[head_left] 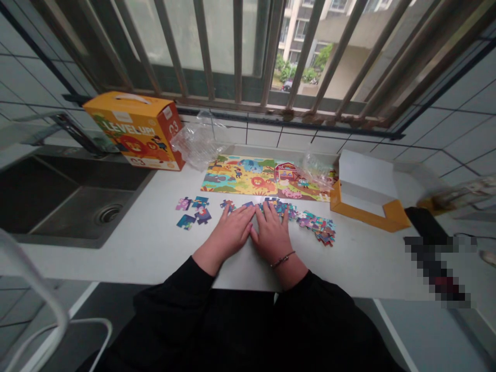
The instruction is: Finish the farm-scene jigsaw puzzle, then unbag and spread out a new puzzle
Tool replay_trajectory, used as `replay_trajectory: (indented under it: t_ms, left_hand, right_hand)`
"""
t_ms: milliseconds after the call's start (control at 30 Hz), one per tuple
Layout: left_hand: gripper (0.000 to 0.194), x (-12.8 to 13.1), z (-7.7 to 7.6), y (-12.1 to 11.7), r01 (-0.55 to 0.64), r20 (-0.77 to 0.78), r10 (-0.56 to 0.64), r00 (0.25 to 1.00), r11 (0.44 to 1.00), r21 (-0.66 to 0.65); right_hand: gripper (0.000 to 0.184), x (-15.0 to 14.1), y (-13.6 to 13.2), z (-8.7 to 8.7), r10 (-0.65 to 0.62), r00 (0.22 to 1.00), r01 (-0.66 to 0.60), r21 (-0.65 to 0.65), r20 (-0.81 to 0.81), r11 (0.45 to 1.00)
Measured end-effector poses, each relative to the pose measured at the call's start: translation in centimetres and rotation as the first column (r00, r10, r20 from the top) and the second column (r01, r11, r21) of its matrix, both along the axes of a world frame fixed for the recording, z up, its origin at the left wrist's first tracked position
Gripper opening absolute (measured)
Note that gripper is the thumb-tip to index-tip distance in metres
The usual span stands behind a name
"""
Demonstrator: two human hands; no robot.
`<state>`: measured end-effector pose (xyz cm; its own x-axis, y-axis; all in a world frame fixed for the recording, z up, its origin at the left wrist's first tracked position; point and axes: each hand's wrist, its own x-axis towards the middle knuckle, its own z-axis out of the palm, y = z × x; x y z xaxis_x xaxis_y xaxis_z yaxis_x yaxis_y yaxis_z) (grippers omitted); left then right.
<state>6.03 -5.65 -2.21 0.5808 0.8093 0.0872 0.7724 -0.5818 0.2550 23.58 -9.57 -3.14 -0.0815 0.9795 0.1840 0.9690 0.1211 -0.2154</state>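
Observation:
My left hand [231, 231] lies palm down on the white counter with its fingers stretched forward, over or beside a few jigsaw pieces [228, 204]. Close against it, my right hand [273, 232] also lies flat, fingers spread, its tips at a pile of jigsaw pieces [289, 209]. The fingertips of both hands nearly meet; what is under them is hidden. To the left sits a small group of loose puzzle pieces [202, 215]. More overlapping pieces [320, 225] trail off to the right. Behind the hands lies a colourful animal picture sheet [244, 178].
An orange puzzle box [135, 134] stands at the back left beside clear plastic wrapping [199, 142]. Another plastic wrapper [318, 170] rests on the sheet's right end. An open orange-and-white box [368, 206] is at the right. A dark sink [77, 201] is set into the counter's left.

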Motion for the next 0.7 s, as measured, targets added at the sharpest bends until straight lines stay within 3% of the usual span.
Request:
replay_trajectory:
  t_ms: [133,333,400,533,600,700]
  left_hand:
    - [0.053,-0.1,-0.4,-0.1,-0.06,-0.047,0.06,0.997,0.998,-0.005]
    - [0.055,-0.2,-0.2,0.1,-0.227,-0.059,0.232,0.971,0.971,0.078]
    - [0.054,-0.1,-0.1,0.0,-0.16,-0.015,0.162,0.987,0.984,0.08]
    - [0.052,0.5,-0.1,-0.4,0.077,0.009,-0.077,0.997,0.997,0.008]
    - [0.052,0.8,-0.3,-0.4,0.06,-0.013,-0.06,0.998,0.998,-0.01]
    - [0.053,0.9,-0.5,-0.2,-0.064,-0.05,0.066,0.997,0.997,0.035]
  right_hand:
    - [0.07,0.1,-0.3,-0.3,-0.046,0.999,0.046,0.01,-0.005,0.999]
    - [0.075,-0.2,-0.8,0.4,0.124,0.992,-0.124,-0.047,-0.008,0.991]
    - [0.077,-0.2,-0.7,0.6,0.063,0.998,-0.063,-0.011,0.008,0.998]
    - [0.071,0.1,-0.4,0.3,-0.193,0.981,0.192,0.07,0.004,0.979]
    - [0.07,0.1,-0.4,0.0,-0.207,0.978,0.208,0.061,-0.018,0.976]
    - [0.068,0.0,-0.6,-0.2,-0.093,0.995,0.094,0.036,-0.039,0.995]
